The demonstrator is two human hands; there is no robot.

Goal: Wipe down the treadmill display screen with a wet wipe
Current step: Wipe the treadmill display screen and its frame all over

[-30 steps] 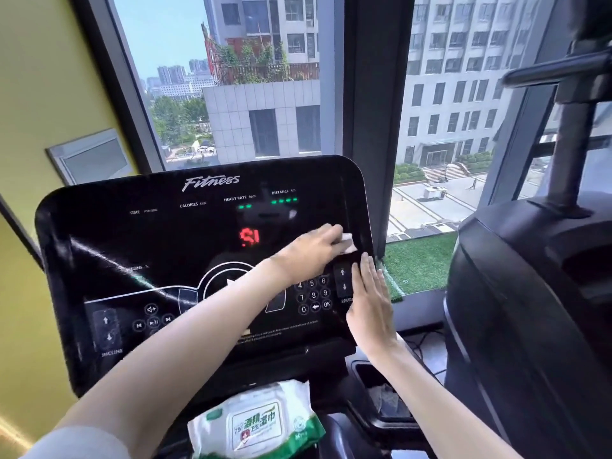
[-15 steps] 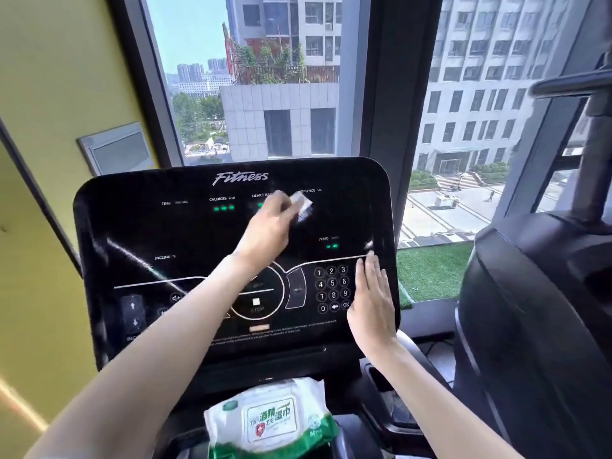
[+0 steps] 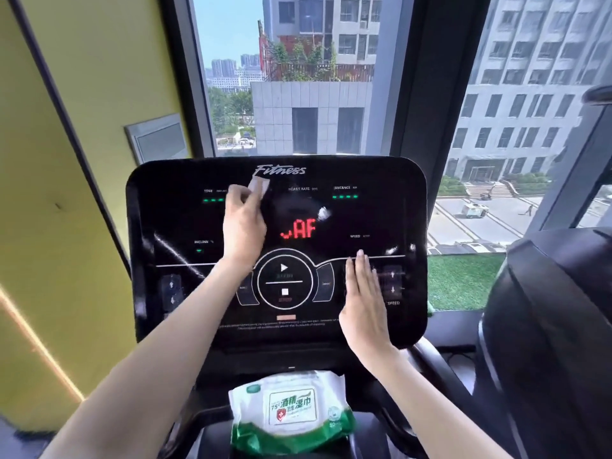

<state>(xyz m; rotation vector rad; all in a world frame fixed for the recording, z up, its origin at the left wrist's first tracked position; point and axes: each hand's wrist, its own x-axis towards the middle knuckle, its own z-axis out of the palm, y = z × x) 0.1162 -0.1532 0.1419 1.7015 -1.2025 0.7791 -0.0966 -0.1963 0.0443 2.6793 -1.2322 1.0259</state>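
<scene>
My left grip [image 3: 243, 226] pinched the wet wipe [image 3: 260, 187], which stuck out just above my fingers, against the treadmill display screen [image 3: 364, 213]. Below and right of it, my right grip [image 3: 364, 299] lay flat on the screen, fingers straight.

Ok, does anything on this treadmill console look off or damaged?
A pale diagonal streak crosses the left side of the glossy black treadmill console; scratch, smear or reflection, I cannot tell. The red LED readout at centre shows partial letters, "AF". Nothing looks spilled or broken.
</scene>
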